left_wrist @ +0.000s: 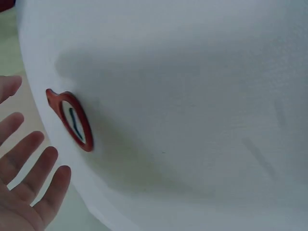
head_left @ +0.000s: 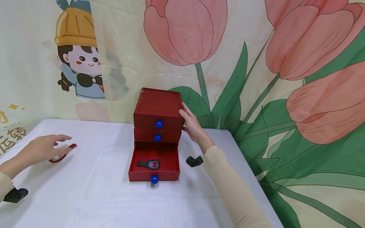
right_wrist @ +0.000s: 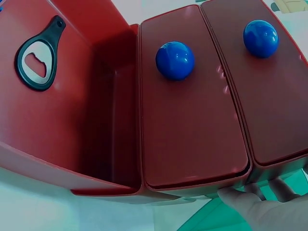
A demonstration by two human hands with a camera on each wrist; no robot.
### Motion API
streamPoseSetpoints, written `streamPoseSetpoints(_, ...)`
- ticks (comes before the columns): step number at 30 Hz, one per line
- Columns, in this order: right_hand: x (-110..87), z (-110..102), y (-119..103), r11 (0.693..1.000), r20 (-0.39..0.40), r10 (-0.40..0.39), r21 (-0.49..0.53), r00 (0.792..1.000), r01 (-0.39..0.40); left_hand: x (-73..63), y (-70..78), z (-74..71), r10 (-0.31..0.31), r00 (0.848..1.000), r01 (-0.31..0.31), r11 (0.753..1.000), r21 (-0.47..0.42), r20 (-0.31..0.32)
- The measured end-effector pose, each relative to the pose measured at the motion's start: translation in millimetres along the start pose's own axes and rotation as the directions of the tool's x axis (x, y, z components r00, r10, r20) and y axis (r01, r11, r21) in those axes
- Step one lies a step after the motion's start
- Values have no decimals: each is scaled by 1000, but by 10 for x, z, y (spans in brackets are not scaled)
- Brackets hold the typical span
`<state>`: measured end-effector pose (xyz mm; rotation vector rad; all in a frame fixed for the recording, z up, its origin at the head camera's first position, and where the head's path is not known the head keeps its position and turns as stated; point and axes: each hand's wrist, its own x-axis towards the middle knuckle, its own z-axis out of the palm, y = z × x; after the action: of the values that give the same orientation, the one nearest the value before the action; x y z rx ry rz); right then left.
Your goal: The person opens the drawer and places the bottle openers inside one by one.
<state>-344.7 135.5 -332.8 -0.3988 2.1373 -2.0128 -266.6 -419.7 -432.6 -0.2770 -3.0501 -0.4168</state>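
My left hand (head_left: 42, 148) is over the left of the table, fingers spread and nothing held. Just under it on the white cloth lies a red-rimmed oval thing with a short handle (left_wrist: 57, 101); its pale centre carries a dark line, and the hand partly covers it in the head view. Straight fingers of my right hand (head_left: 194, 126) rest against the right side of a red drawer box (head_left: 161, 102). Its bottom drawer (head_left: 168, 176) is pulled out. In that drawer lies a bottle opener (right_wrist: 52, 38) with a black handle and metal centre.
The upper drawers are closed, with a blue knob (head_left: 159, 124) on the top one and another blue knob (head_left: 157, 137) below it. A white cloth (head_left: 97, 190) covers the table. Behind hangs a printed curtain (head_left: 125, 47) with tulips.
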Motion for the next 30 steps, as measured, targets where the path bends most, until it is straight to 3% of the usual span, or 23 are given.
streamPoseSetpoints(10, 9, 5, 10, 1000, -8, 3, 9, 1000, -2, 3, -78, 107, -49, 993, 50, 999, -1, 104)
streamPoseSetpoints(23, 8, -7, 11, 1000, -8, 7, 0, 1000, -7, 13, -36, 118, 31, 995, -27, 999, -36, 98)
streamPoseSetpoints(30, 10, -6, -2, 1000, -3, 4, -5, 1000, -4, 27, 110, 126, 58, 994, -55, 998, -31, 96)
